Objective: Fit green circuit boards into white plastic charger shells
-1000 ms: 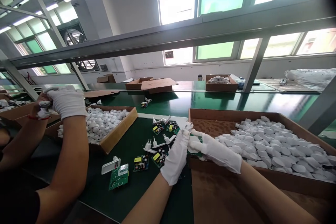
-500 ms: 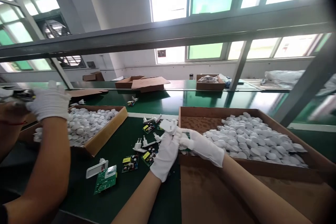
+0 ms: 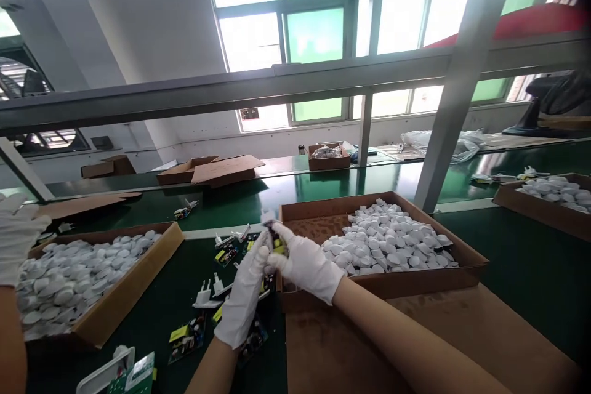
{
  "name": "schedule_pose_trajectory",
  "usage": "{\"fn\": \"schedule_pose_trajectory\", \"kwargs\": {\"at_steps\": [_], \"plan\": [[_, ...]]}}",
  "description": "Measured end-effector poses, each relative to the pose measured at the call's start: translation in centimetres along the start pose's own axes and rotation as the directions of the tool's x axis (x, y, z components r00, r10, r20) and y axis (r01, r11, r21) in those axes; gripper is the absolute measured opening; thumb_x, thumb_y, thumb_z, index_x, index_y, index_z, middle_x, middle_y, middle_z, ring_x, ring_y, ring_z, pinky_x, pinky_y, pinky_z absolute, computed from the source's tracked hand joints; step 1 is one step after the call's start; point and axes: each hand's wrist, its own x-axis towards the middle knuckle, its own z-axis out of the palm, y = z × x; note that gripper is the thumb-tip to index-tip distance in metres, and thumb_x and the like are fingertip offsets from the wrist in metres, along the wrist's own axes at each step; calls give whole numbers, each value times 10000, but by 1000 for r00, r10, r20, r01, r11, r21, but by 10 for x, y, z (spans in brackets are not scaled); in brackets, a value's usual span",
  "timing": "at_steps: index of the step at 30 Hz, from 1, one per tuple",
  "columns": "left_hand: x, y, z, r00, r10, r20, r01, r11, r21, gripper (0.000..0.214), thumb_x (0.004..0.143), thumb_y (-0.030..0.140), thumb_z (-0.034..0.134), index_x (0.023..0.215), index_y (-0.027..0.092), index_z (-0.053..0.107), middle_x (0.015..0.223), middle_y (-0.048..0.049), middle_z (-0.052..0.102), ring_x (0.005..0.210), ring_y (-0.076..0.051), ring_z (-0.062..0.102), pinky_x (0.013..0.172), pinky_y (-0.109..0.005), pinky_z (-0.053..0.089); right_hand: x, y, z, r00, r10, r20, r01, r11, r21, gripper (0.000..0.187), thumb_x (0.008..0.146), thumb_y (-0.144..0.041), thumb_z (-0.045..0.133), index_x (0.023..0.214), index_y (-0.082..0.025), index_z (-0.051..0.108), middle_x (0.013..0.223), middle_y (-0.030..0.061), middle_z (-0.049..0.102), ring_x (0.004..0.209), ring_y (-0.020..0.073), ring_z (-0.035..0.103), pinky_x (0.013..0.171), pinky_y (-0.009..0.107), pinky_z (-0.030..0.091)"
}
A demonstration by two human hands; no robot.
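Both hands wear white gloves and meet near the centre of the view, above the near left corner of a cardboard box (image 3: 462,271). The left hand (image 3: 244,295) reaches up from 6 o'clock; its fingers are closed around the lower end of a small circuit board (image 3: 276,240) with yellow components. The right hand (image 3: 307,265) comes in from 4 o'clock and pinches the same board from the other side, thumb and fingers shut on it. The board is held upright between the two hands, its details partly hidden by the gloves.

At 3 o'clock from the hands, the box holds a heap of white plastic caps (image 3: 388,243). At 9 o'clock, on the green belt (image 3: 530,258), lie loose white plug pieces (image 3: 205,295) and further green boards (image 3: 187,337). Further out at 9 o'clock stands a second box (image 3: 133,283), also filled with white caps. A co-worker's gloved hand (image 3: 16,237) hovers over its far left edge; whether it grips anything cannot be told.
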Motion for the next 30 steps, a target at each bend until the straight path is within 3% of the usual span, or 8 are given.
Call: {"fn": "schedule_pose_trajectory", "kwargs": {"at_steps": [3, 6, 10, 14, 18, 22, 25, 30], "plan": [[5, 0, -3, 999, -15, 50, 16, 1000, -25, 343, 662, 145, 645, 995, 189, 578, 996, -40, 591, 984, -188, 513, 831, -230, 440, -9, -8, -2, 958, -271, 96, 287, 921, -264, 724, 656, -544, 513, 1277, -273, 257, 903, 42, 601, 798, 233, 557, 670, 289, 398], [13, -4, -7, 997, -72, 8, 72, 993, -90, 331, 649, 69, 633, 957, 179, 579, 918, -44, 610, 865, -184, 571, 713, -222, 500, -10, -10, -1, 940, -333, 76, 339, 886, -317, 642, 702, -499, 475, 1264, -250, 291, 909, 42, 596, 791, 212, 553, 642, 266, 396], [23, -9, -12, 976, -163, -147, 124, 962, -243, 163, 728, 10, 502, 821, 119, 580, 824, -69, 613, 742, -162, 599, 606, -208, 523, -5, -9, 5, 988, -155, -6, 146, 941, -306, 390, 766, -365, 414, 1141, -261, 450, 858, 12, 609, 738, 161, 555, 617, 234, 396], [26, -6, -18, 947, -205, -246, 96, 915, -391, 152, 737, -25, 473, 745, 109, 544, 752, -55, 591, 700, -147, 599, 604, -225, 527, 2, -3, 1, 999, -34, 5, 34, 959, -282, 329, 785, -326, 375, 1072, -247, 513, 947, 18, 603, 850, 158, 543, 733, 248, 404], [23, -1, -24, 970, -140, -201, 48, 913, -405, 149, 725, 3, 535, 800, 132, 539, 792, -45, 585, 749, -159, 596, 644, -263, 526, 11, 15, -28, 972, 196, 131, -114, 878, -465, 388, 792, -341, 332, 1155, -260, 442, 1187, 9, 484, 1074, 171, 438, 899, 294, 324], [19, 0, -25, 992, -60, -110, 10, 913, -408, 181, 710, 31, 566, 831, 159, 526, 799, -38, 589, 814, -192, 585, 675, -303, 516, 17, 36, -53, 922, 340, 182, -190, 811, -553, 506, 772, -316, 341, 1245, -137, 353, 1254, 110, 416, 1132, 233, 390, 913, 359, 314], [16, 1, -22, 996, -28, -89, -10, 917, -400, 182, 702, 28, 566, 823, 156, 517, 770, -32, 589, 803, -201, 586, 683, -332, 512, 14, 40, -51, 894, 382, 235, -183, 788, -588, 452, 733, -296, 395, 1164, -176, 467, 1174, 110, 500, 1060, 267, 462, 854, 389, 362], [14, 0, -18, 989, -96, -113, 45, 922, -386, 189, 714, 31, 557, 851, 157, 526, 817, -42, 597, 829, -193, 580, 699, -311, 504, 15, 29, -27, 903, 350, 251, -137, 786, -603, 429, 686, -222, 438, 1109, -227, 514, 1085, 107, 556, 993, 286, 501, 792, 420, 383]]}}
